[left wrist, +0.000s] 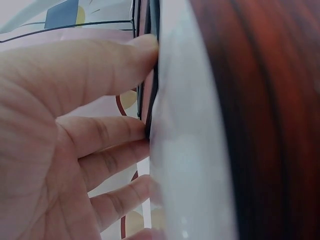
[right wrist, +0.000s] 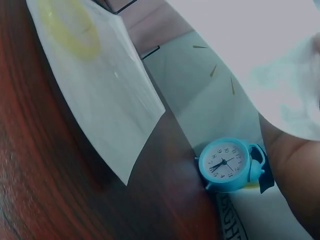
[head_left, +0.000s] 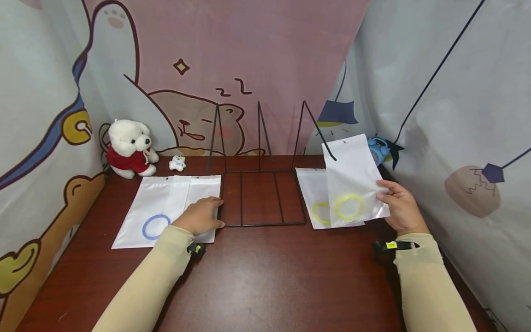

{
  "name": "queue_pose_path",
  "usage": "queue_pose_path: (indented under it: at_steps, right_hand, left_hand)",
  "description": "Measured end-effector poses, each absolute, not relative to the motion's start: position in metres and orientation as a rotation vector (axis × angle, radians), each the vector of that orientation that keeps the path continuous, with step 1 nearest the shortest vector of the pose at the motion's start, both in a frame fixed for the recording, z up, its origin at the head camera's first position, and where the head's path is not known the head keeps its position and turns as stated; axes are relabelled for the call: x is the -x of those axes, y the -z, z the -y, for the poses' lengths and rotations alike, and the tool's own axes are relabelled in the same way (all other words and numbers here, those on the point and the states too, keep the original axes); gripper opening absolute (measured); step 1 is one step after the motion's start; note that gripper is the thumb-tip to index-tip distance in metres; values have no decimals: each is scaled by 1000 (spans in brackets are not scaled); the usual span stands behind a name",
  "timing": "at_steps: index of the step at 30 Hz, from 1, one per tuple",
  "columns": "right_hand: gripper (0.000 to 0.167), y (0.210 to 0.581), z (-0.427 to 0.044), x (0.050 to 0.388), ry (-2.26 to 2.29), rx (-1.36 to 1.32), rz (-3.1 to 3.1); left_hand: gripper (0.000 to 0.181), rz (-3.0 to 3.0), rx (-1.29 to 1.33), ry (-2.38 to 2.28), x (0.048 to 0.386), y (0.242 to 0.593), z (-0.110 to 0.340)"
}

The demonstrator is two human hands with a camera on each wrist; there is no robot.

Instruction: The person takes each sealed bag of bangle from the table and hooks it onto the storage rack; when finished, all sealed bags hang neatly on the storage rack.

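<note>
My left hand [head_left: 200, 216] [left wrist: 65, 140] touches the left edge of a black wire rack [head_left: 263, 225] with thumb and fingertips, fingers fairly straight and thumb apart. Under that hand lie white bags [head_left: 170, 196], one showing a blue ring [head_left: 144, 228]. My right hand [head_left: 403, 210] [right wrist: 300, 172] pinches a white bag [head_left: 346, 173] [right wrist: 250, 40] by its right edge, raised and tilted; it shows a yellow ring [head_left: 337, 207]. The rack's right end wire overlaps its top. Another bag [head_left: 309, 184] [right wrist: 107, 100] with a yellow ring lies on the table, partly behind it.
A white plush bear [head_left: 126, 138] in red and a small white figure [head_left: 177, 163] stand at the back left. The blue alarm clock [head_left: 376, 150] [right wrist: 225, 161] is at the back right. Printed curtains border the brown table [head_left: 265, 286].
</note>
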State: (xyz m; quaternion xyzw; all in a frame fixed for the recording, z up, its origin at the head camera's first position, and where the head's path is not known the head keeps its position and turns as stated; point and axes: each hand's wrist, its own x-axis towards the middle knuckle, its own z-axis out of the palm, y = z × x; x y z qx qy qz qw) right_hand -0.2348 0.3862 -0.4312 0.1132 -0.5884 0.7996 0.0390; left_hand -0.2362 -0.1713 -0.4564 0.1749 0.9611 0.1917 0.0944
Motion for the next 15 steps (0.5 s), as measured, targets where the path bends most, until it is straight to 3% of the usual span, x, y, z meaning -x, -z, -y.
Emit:
queue_pose_path:
  at_steps: [15]
  right_hand:
    - [58, 438, -384, 241, -2804, -813, 1573]
  left_hand:
    - [76, -2853, -522, -559, 238, 459, 172]
